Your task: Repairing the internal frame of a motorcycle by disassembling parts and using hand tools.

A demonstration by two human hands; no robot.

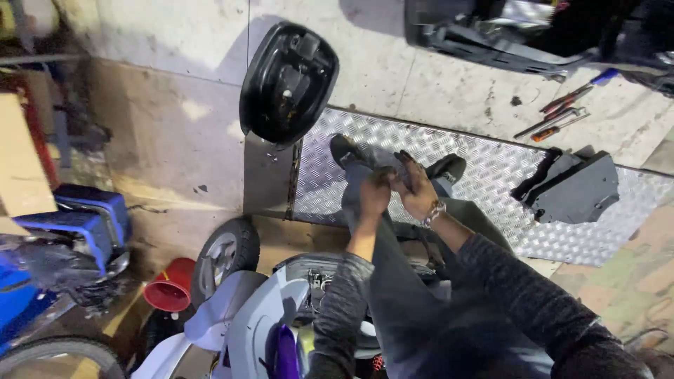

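Note:
My left hand (374,194) and my right hand (417,187) are pressed together in front of me, above my knees. Both are smeared dark with grease. My left hand is curled into a loose fist against the palm of my right hand, whose fingers point up. A beaded bracelet (434,212) sits on my right wrist. Whether something small lies between my hands is hidden. My shoes (349,149) rest on a metal tread plate (484,165) below them.
An upturned black seat shell (288,83) leans on the concrete. A white and purple scooter (246,319) with its wheel (225,257) is at my knees, next to a red funnel (170,284). Blue body panels (83,224) lie left, a black panel (572,187) and hand tools (562,112) right.

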